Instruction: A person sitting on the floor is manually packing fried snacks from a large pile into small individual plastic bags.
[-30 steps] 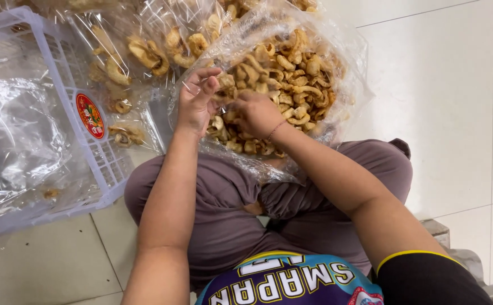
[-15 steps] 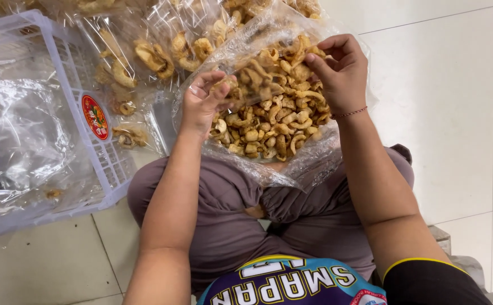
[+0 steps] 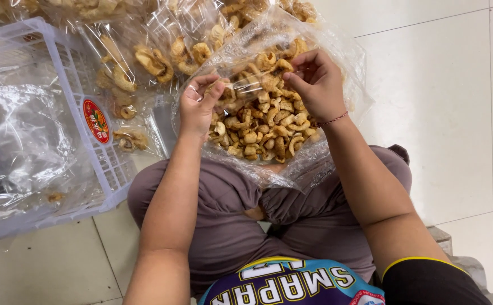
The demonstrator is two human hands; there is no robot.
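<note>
Right, person's sat low w/ knees apart, and the clear plastic bag of curled golden-brown fried snacks rests on the lap, between the thighs and up against the other packs ahead. Prob sits there so both hands can work the mouth while the legs take the weight. Bag leans a bit away from the body, opening toward the far side.

Left hand is on the near-left edge of the bag mouth, fingers curled narrow and pinching the plastic, thumb pressed in; it grips film, not snacks, as far as I can tell. Right hand is at the top-right of the opening, fingers bent in and closed on the plastic rim, knuckles up; whether a snack piece is caught in there too, can't tell. Thin red cord on that wrist.

To the left, a pale lilac plastic crate w/ loose clear bags inside. More filled snack packs lie on the tiled floor beyond the lap.
</note>
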